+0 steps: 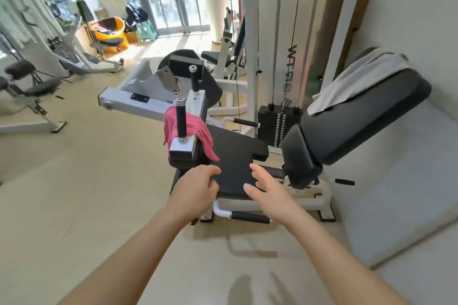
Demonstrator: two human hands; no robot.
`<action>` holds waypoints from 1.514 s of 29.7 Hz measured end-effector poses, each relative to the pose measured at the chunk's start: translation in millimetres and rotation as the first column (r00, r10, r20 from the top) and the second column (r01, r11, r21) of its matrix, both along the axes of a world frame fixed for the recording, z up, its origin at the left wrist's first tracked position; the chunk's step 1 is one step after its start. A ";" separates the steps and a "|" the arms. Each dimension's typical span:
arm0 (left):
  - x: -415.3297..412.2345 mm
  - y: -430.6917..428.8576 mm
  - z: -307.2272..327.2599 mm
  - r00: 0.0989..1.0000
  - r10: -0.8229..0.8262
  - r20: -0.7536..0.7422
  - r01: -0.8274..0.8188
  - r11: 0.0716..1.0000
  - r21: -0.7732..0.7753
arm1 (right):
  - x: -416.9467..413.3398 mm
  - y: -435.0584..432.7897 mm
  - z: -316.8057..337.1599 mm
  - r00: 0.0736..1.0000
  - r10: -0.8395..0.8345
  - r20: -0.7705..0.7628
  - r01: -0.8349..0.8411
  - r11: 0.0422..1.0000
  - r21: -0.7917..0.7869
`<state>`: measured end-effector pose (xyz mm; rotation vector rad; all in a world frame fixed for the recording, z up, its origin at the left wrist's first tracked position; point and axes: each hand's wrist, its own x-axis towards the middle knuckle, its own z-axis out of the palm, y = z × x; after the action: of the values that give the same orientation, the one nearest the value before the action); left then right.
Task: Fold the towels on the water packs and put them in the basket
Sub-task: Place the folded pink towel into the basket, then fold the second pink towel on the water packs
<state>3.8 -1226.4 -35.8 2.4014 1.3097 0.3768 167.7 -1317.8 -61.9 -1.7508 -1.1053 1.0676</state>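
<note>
The person is showing two bare arms: the left forearm [138, 250] at lower left of the frame, the right forearm [329, 247] at lower right. The left hand [195, 188] and right hand [270, 193], near centre, are showing bare too, wrists included.

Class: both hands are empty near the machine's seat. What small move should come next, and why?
Probably the left hand should reach up and grip the pink towel: it hangs unfolded round the handle post nearest that hand, the hand is empty, and the white towel lies farther off on the backrest.
</note>
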 end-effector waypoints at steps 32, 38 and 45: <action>38.5 448.6 60.7 0.923 -0.046 0.381 0.282 0.756 -0.591 | 38.0 429.8 29.7 0.874 0.130 -0.469 -0.182 0.981 -0.067; 88.1 416.3 141.3 0.786 -0.094 0.612 0.599 0.363 -0.714 | 71.8 383.6 73.5 0.843 -0.004 -0.538 0.164 0.955 0.249; 137.9 307.4 164.9 0.690 -0.538 0.485 0.724 0.506 -0.468 | 118.2 221.1 103.3 0.854 -0.263 -0.450 0.438 0.831 0.344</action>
<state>141.7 -919.0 129.2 1.9353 0.2417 0.0209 285.9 -1096.6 41.4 -1.2490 -0.6616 0.8023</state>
